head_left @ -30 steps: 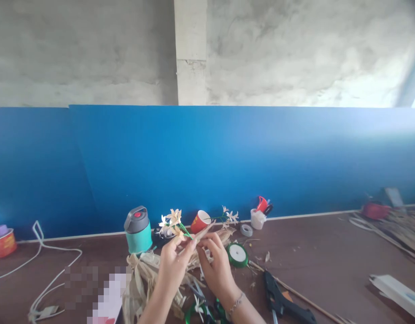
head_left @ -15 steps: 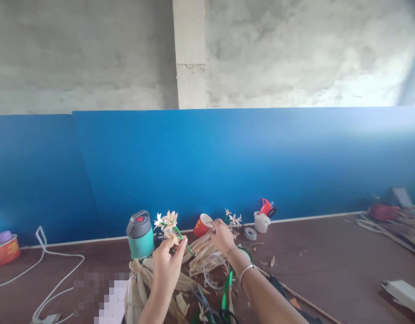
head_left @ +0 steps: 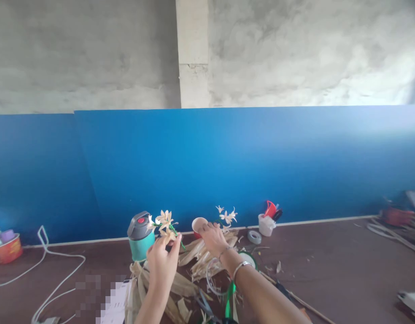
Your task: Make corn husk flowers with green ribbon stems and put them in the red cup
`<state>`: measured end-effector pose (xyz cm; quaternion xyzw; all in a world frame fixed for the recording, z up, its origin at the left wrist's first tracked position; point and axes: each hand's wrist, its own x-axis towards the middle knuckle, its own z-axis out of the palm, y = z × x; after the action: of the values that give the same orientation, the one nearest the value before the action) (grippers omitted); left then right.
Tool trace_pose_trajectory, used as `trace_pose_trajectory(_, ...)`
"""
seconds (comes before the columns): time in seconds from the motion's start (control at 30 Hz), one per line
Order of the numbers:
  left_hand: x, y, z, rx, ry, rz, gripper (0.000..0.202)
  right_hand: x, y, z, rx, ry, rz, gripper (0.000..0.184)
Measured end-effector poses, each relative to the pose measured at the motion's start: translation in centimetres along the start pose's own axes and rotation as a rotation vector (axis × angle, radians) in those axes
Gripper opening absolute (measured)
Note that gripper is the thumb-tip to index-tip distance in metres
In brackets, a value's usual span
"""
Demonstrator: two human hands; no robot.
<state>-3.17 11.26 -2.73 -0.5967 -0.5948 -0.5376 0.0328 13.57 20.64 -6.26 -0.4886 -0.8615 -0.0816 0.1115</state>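
Observation:
My left hand (head_left: 162, 263) is raised above a heap of dried husks (head_left: 180, 283), pinching a sprig of small cream flowers (head_left: 163, 220) by its green stem. My right hand (head_left: 212, 238), with bracelets on the wrist, reaches forward, and its fingers are closed on the rim of a tilted red paper cup (head_left: 198, 223). A second flower sprig (head_left: 227, 216) rises just right of that cup. A teal bottle with a grey lid (head_left: 140, 236) stands right behind my left hand.
A green ribbon spool (head_left: 249, 258), a tape roll (head_left: 254, 236) and a white cup holding red-handled tools (head_left: 266, 224) lie to the right. A white cable (head_left: 55, 270) and a red bowl (head_left: 5, 248) are at the left. A blue board (head_left: 227, 162) backs the brown table.
My right hand let go of the sprig, stretched forward to the red cup and shifted it slightly left. My left hand kept the sprig and drifted left.

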Motion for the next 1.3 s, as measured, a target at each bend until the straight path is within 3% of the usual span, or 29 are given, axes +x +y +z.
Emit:
trace_pose_trajectory(0.1,1.5,0.1,1.2,0.065,0.02,-0.014,0.024,0.0,-0.3,-0.2,0.003,0.012,-0.04,0.019)
trace_pose_trajectory(0.3,5.0,0.5,5.2,0.151,0.018,-0.068,0.028,0.0,-0.1,0.0,0.026,0.046,-0.063,0.028)
trace_pose_trajectory(0.6,4.1,0.2,9.9,0.218,-0.158,-0.135,0.027,-0.1,0.5,0.3,0.004,0.079,-0.083,0.023)
trace_pose_trajectory(0.8,4.3,-0.3,11.1,0.239,-0.322,-0.214,0.031,0.2,0.8,0.8,0.003,0.098,-0.084,0.023)
trace_pose_trajectory(1.3,3.7,-1.4,12.3,0.184,-0.373,-0.412,0.032,0.1,1.1,1.1,0.049,0.136,-0.056,0.028)
